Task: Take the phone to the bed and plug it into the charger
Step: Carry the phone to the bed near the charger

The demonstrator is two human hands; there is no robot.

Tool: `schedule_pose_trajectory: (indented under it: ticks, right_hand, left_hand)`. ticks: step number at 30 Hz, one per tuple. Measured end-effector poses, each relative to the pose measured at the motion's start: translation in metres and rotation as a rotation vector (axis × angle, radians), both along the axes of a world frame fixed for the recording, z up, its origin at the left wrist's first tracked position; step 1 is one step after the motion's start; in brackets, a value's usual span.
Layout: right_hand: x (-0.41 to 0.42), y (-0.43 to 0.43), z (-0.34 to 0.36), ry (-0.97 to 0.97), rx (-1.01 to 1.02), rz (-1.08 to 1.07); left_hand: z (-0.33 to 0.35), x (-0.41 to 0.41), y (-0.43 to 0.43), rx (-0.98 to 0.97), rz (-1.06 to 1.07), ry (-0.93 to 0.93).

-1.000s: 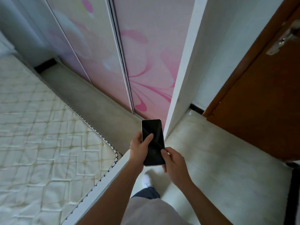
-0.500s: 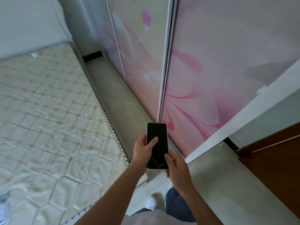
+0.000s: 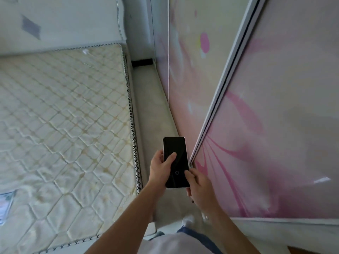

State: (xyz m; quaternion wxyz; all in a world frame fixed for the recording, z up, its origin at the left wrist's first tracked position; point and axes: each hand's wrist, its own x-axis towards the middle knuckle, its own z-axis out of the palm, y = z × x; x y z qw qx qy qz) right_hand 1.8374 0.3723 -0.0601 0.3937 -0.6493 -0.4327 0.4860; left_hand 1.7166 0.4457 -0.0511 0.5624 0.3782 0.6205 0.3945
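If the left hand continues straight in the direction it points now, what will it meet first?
The left hand, holding the phone, points up the narrow floor strip between mattress and wardrobe doors. The way looks free until the far wall; depth is unclear.

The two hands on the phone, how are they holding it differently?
The left hand wraps the phone from its left edge, with the thumb lying high across the dark screen. The right hand grips lower, at the bottom right corner, with its thumb reaching only the screen's lower part, near the small circle. The left hand sits farther from the body than the right hand. Both are bare and hold the same phone, screen up.
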Motion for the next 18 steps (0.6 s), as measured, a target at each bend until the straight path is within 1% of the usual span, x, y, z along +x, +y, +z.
schedule_pose_trajectory:
  ticks: [4,9,16,18]
  right_hand:
    - [0.019,0.035,0.009,-0.023,0.065,0.038]
    - [0.024,0.063,0.004,0.016,0.068,0.065]
    - [0.033,0.116,0.007,-0.011,0.063,0.095]
    - [0.035,0.148,0.001,-0.020,0.051,0.077]
  left_hand:
    - [0.008,0.017,0.024,-0.002,0.069,-0.026]
    - [0.010,0.022,0.050,-0.010,0.106,-0.028]
    - [0.004,0.026,0.100,-0.007,0.102,-0.054]
    - [-0.001,0.030,0.136,-0.009,0.084,-0.079]
